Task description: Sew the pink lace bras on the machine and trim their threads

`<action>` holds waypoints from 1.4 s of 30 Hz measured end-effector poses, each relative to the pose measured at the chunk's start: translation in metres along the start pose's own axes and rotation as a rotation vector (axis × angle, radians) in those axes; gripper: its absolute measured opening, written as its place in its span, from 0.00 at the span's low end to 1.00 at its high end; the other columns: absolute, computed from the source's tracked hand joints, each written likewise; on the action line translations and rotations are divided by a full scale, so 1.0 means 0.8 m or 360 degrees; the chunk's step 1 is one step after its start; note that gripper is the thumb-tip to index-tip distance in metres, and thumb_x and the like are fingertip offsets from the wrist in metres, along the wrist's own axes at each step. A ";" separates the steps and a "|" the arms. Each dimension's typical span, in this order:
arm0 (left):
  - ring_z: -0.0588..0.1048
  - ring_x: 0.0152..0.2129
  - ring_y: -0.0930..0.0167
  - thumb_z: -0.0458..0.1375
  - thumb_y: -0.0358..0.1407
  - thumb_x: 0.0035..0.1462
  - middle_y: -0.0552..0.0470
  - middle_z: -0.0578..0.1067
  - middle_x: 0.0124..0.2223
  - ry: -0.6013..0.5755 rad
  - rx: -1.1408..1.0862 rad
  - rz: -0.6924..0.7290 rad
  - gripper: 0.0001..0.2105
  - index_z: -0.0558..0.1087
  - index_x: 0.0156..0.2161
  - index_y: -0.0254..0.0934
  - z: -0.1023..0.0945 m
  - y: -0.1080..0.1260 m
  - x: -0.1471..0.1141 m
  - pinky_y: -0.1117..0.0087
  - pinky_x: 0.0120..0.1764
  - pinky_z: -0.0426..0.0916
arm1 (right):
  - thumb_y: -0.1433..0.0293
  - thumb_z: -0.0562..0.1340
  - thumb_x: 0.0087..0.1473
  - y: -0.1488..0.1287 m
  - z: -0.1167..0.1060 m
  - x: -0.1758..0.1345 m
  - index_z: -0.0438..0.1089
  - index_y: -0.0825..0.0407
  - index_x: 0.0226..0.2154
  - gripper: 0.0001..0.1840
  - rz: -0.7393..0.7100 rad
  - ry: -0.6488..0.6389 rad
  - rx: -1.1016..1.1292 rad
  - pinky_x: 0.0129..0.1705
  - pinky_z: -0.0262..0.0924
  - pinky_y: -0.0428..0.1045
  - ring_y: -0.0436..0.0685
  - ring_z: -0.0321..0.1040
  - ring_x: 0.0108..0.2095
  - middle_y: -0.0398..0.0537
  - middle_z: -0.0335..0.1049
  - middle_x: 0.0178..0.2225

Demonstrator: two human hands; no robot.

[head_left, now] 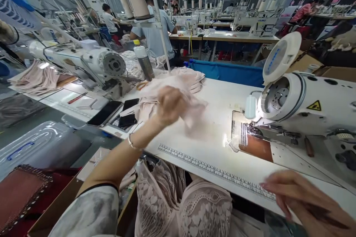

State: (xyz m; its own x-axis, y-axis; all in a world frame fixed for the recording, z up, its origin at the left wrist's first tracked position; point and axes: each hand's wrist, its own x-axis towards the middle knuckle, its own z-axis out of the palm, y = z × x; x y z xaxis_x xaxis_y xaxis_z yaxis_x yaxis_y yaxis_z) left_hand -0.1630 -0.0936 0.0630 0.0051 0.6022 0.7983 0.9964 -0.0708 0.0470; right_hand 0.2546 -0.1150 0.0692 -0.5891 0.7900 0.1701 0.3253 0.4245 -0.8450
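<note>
My left hand (170,105) is closed on a thin pale pink fabric piece (194,113), which hangs blurred over the white table. Behind it a pile of similar pink fabric pieces (191,77) lies on the table. At the lower right, over the table's front edge, is my right hand (300,196), slightly smeared, its fingers stretched toward the printed ruler (211,170). A dark slender tool (325,213) is tucked against its palm; its kind is unclear. Beige lace bras (205,207) sit below the table edge in front of me.
A sewing machine (314,100) stands on the right, another machine (83,59) on the left. A spray bottle (144,61), a tablet (105,113) and a phone (128,119) are at the back left. A plastic bin (41,144) stands beside the table. People sit at machines farther back.
</note>
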 end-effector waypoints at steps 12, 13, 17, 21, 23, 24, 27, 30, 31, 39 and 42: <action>0.71 0.54 0.53 0.61 0.37 0.64 0.35 0.76 0.51 -0.0706 -0.0104 -0.0559 0.13 0.76 0.48 0.30 -0.008 0.102 -0.014 0.50 0.55 0.66 | 0.47 0.57 0.57 -0.007 0.058 0.092 0.79 0.44 0.32 0.22 0.0186 -0.0434 -0.0169 0.43 0.74 0.52 0.64 0.77 0.41 0.48 0.80 0.36; 0.73 0.50 0.55 0.59 0.39 0.65 0.37 0.78 0.46 -0.0936 -0.0283 -0.0623 0.12 0.78 0.43 0.29 -0.012 0.111 -0.022 0.53 0.53 0.67 | 0.47 0.57 0.56 0.003 0.058 0.092 0.78 0.44 0.32 0.22 0.0233 -0.0388 -0.0226 0.42 0.73 0.52 0.64 0.77 0.41 0.48 0.80 0.36; 0.74 0.32 0.67 0.57 0.46 0.65 0.51 0.75 0.28 -0.1648 -0.1596 -0.0983 0.19 0.77 0.29 0.33 -0.020 0.166 -0.071 0.68 0.42 0.69 | 0.45 0.54 0.57 0.021 0.070 0.089 0.72 0.47 0.28 0.25 0.0396 -0.0297 -0.0179 0.40 0.71 0.52 0.63 0.76 0.36 0.48 0.78 0.32; 0.72 0.32 0.69 0.70 0.50 0.48 0.53 0.74 0.33 -0.1235 -0.2530 -0.1906 0.22 0.78 0.40 0.32 -0.018 0.208 -0.100 0.67 0.41 0.69 | 0.46 0.55 0.56 0.023 0.092 0.083 0.66 0.47 0.30 0.22 0.0565 0.0308 -0.0278 0.36 0.67 0.53 0.63 0.72 0.33 0.49 0.75 0.30; 0.70 0.30 0.70 0.66 0.51 0.52 0.54 0.71 0.31 -0.1140 -0.2548 -0.1974 0.21 0.76 0.37 0.32 -0.015 0.215 -0.102 0.67 0.40 0.68 | 0.46 0.58 0.53 0.026 0.100 0.082 0.65 0.47 0.32 0.22 0.0680 0.0477 -0.0290 0.34 0.67 0.53 0.65 0.73 0.33 0.50 0.74 0.29; 0.69 0.29 0.71 0.63 0.51 0.56 0.54 0.70 0.30 -0.1181 -0.2438 -0.1895 0.20 0.74 0.34 0.32 -0.013 0.215 -0.101 0.68 0.39 0.67 | 0.46 0.58 0.53 0.028 0.102 0.082 0.66 0.48 0.32 0.22 0.0722 0.0485 -0.0241 0.35 0.67 0.53 0.66 0.73 0.34 0.51 0.75 0.29; 0.69 0.31 0.69 0.50 0.46 0.67 0.53 0.69 0.29 -0.1450 -0.1942 -0.1472 0.20 0.67 0.27 0.35 -0.009 0.210 -0.093 0.67 0.40 0.67 | 0.47 0.57 0.56 0.032 0.106 0.081 0.68 0.48 0.29 0.22 0.0738 0.0412 -0.0102 0.41 0.69 0.53 0.69 0.75 0.41 0.53 0.77 0.29; 0.72 0.37 0.65 0.49 0.44 0.68 0.49 0.73 0.34 -0.1704 -0.1570 -0.1075 0.18 0.65 0.28 0.36 -0.005 0.205 -0.080 0.67 0.43 0.67 | 0.49 0.57 0.56 0.031 0.104 0.079 0.70 0.47 0.29 0.20 0.0598 0.0265 -0.0049 0.46 0.69 0.53 0.68 0.75 0.42 0.51 0.78 0.30; 0.72 0.38 0.65 0.48 0.44 0.69 0.48 0.74 0.35 -0.1788 -0.1484 -0.0946 0.18 0.64 0.28 0.37 -0.004 0.203 -0.076 0.67 0.43 0.67 | 0.49 0.58 0.56 0.030 0.101 0.078 0.70 0.46 0.28 0.20 0.0548 0.0179 -0.0024 0.47 0.69 0.53 0.67 0.75 0.40 0.49 0.77 0.29; 0.71 0.30 0.66 0.47 0.47 0.68 0.49 0.70 0.27 -0.1956 -0.1327 -0.0839 0.23 0.59 0.22 0.38 -0.010 0.211 -0.070 0.69 0.35 0.66 | 0.46 0.55 0.57 0.031 0.091 0.085 0.74 0.48 0.31 0.25 0.0495 -0.0195 -0.0131 0.39 0.71 0.55 0.67 0.76 0.35 0.48 0.75 0.24; 0.70 0.31 0.66 0.47 0.47 0.68 0.49 0.71 0.28 -0.1674 -0.1449 -0.1365 0.21 0.65 0.26 0.37 -0.014 0.231 -0.088 0.67 0.38 0.68 | 0.55 0.51 0.60 0.036 0.099 0.088 0.73 0.49 0.32 0.20 0.0245 -0.0018 -0.0665 0.36 0.66 0.55 0.67 0.74 0.32 0.52 0.75 0.25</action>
State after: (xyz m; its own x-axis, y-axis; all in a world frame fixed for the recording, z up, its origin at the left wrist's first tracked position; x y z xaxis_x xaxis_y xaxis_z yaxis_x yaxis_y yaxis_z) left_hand 0.0202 -0.1582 0.0222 -0.0599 0.9287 -0.3660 0.3635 0.3618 0.8585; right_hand 0.1637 -0.0820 0.0169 -0.5178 0.8540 0.0507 0.6796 0.4465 -0.5820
